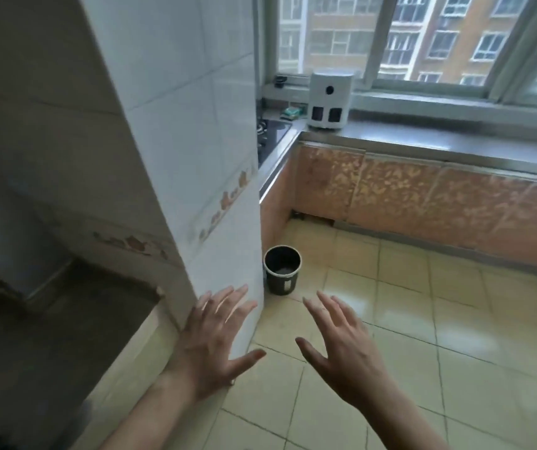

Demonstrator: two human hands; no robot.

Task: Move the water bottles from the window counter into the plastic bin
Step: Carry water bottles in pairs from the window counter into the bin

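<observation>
Yellow-tiled kitchen floor (423, 303), window counter (455, 138) running under the window (423, 37). White appliance (330, 99) at the counter's left corner; small items behind it, too blurred to tell. No water bottles visible on the counter stretch in view. Black bin (282, 269) on the floor by the tiled pillar (195, 141). Left hand (210, 345) and right hand (348, 352) raised, fingers spread, holding nothing.

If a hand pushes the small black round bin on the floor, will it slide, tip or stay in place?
The small black round bin looks like thin plastic and seems nearly empty, so it is probably light and would slide easily on the glossy yellow floor tiles. It is taller than wide, so a push near its rim might tip it; pushing low seems safer.
</observation>
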